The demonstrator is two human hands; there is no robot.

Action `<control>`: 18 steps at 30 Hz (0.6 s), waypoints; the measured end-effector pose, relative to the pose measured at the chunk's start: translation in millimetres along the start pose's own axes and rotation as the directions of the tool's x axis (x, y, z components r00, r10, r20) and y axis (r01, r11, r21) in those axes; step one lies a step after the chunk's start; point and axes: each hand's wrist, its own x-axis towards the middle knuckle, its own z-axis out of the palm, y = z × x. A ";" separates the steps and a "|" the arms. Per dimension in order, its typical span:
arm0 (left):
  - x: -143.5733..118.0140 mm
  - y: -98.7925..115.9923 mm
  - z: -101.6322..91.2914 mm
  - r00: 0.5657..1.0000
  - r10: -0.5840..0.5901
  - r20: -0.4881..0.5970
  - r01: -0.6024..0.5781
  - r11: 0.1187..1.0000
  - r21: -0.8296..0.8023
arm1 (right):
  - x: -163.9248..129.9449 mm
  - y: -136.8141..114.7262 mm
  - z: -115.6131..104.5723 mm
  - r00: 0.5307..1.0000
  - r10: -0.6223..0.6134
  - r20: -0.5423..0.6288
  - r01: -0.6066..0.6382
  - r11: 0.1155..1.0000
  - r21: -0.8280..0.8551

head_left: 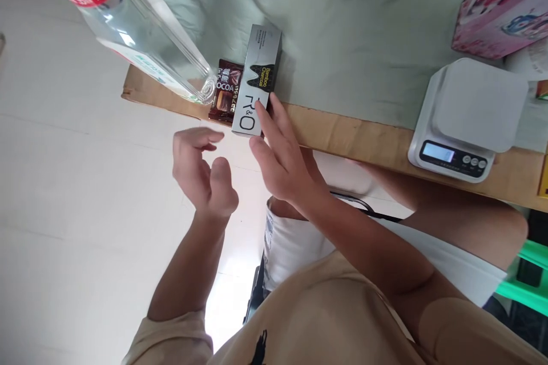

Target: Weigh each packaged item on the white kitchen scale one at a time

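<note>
A grey box [258,77] marked "R&O Bamboo Charcoal" lies on the table, its near end hanging a little over the edge. My right hand [280,157] has its fingers stretched out. The index finger rests on the box's near right corner and the thumb is just below that end. My left hand [201,174] hovers in front of the table edge, left of the box, fingers loosely curled and holding nothing. A brown cocoa packet [225,91] lies against the box's left side.
A clear plastic bottle [128,23] with a green and red label lies left of the packet. A white kitchen scale [471,117] stands at the table's right edge [363,137], and a pink box [500,8] behind it. A pale green cloth [363,28] covers the table. A green stool [528,274] is at lower right.
</note>
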 end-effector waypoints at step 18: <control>-28.6 39.5 29.0 0.918 -0.185 0.351 0.221 0.973 -0.067 | -131.2 73.9 -145.5 0.944 -0.147 -0.295 0.193 0.973 0.131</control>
